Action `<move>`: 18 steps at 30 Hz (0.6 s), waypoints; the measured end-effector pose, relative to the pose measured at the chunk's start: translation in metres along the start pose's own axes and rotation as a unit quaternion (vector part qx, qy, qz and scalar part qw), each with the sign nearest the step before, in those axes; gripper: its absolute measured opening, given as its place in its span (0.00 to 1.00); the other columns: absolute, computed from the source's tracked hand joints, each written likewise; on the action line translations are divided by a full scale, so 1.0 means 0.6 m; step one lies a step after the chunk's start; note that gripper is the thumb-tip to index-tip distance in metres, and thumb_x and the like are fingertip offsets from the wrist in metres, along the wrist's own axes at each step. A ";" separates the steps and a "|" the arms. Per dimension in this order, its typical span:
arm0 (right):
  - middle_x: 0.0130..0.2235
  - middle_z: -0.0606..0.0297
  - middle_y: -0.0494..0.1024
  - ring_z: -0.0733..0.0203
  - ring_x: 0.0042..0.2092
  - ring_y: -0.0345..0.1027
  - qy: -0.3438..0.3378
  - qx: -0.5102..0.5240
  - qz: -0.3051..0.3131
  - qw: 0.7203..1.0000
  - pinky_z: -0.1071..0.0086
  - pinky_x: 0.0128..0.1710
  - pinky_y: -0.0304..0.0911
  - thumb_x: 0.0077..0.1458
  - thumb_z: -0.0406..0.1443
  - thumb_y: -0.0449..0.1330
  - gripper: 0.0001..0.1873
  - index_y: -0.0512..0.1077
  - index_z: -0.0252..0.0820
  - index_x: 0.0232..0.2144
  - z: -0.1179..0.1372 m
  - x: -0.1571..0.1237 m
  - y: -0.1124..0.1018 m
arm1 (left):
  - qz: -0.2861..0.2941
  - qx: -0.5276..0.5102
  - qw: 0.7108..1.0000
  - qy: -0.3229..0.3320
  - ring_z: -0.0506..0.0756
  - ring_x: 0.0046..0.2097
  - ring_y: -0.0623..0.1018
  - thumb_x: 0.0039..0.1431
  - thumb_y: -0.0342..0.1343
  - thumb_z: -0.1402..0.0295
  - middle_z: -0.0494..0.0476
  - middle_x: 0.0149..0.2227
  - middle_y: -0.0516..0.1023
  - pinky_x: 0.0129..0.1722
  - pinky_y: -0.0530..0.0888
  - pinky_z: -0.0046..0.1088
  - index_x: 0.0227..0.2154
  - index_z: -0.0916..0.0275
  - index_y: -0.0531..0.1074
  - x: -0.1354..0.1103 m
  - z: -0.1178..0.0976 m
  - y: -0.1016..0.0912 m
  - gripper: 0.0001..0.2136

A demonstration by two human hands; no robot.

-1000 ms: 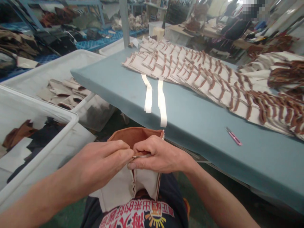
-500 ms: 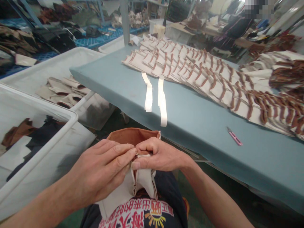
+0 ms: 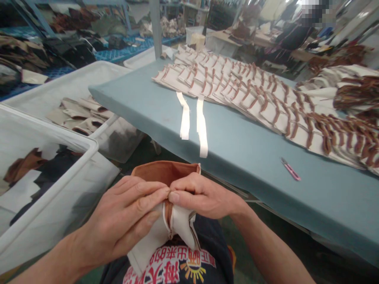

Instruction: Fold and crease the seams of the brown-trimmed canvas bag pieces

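Observation:
Over my lap I hold a cream canvas piece with brown lining (image 3: 166, 173) in both hands. My left hand (image 3: 127, 215) is closed on its left side, fingers pressed along the folded edge. My right hand (image 3: 204, 195) is closed on the right side, thumb and fingers pinching the fabric at the middle seam, where the two hands meet. The brown lined opening stands up behind my fingers, and cream flaps hang down below them.
A blue-grey table (image 3: 237, 146) runs to my right, with rows of cream and brown pieces (image 3: 254, 94), two white strips (image 3: 194, 122) and a small pink cutter (image 3: 290, 169). White bins (image 3: 89, 146) with fabric pieces stand at my left. A person works at the far right.
Both hands have folded the cream fabric tighter together; the flaps below are now bunched and narrower. My left fingers slid further over the piece.

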State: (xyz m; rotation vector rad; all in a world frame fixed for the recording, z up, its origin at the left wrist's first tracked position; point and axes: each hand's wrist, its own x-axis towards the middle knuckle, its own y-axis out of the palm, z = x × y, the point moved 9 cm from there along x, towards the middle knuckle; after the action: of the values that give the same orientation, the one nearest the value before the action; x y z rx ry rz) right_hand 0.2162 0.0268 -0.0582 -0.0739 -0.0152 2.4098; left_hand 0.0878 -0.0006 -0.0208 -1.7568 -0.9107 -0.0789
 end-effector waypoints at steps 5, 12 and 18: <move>0.30 0.69 0.73 0.65 0.32 0.65 -0.053 -0.271 -0.027 0.961 0.68 0.36 0.55 0.75 0.34 0.54 0.16 0.69 0.41 0.31 0.048 -0.011 0.007 | 0.040 -0.053 0.996 -0.053 0.55 0.45 0.85 0.78 0.50 0.74 0.52 0.45 0.86 0.48 0.78 0.29 0.55 0.55 0.75 0.024 0.015 -0.027 0.12; 0.30 0.65 0.78 0.61 0.33 0.68 -0.094 -0.427 -0.048 0.898 0.64 0.36 0.53 0.78 0.36 0.53 0.19 0.71 0.41 0.31 0.069 -0.023 0.023 | 0.173 -0.121 0.975 -0.067 0.48 0.30 0.78 0.78 0.53 0.68 0.44 0.30 0.80 0.31 0.68 0.24 0.36 0.58 0.76 0.068 0.011 -0.020 0.12; 0.32 0.64 0.81 0.59 0.34 0.71 -0.092 -0.470 -0.030 0.877 0.63 0.37 0.57 0.77 0.33 0.54 0.18 0.71 0.42 0.31 0.080 -0.035 0.041 | 0.261 -0.157 0.950 -0.071 0.47 0.27 0.74 0.74 0.60 0.71 0.43 0.26 0.76 0.26 0.63 0.23 0.29 0.59 0.72 0.079 0.007 0.006 0.13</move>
State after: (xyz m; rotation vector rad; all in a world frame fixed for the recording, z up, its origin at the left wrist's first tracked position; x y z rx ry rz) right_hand 0.2127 -0.0049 -0.0103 -0.2802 -1.2514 2.1159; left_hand 0.1217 0.0278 -0.0029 -2.2738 -0.5237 0.2637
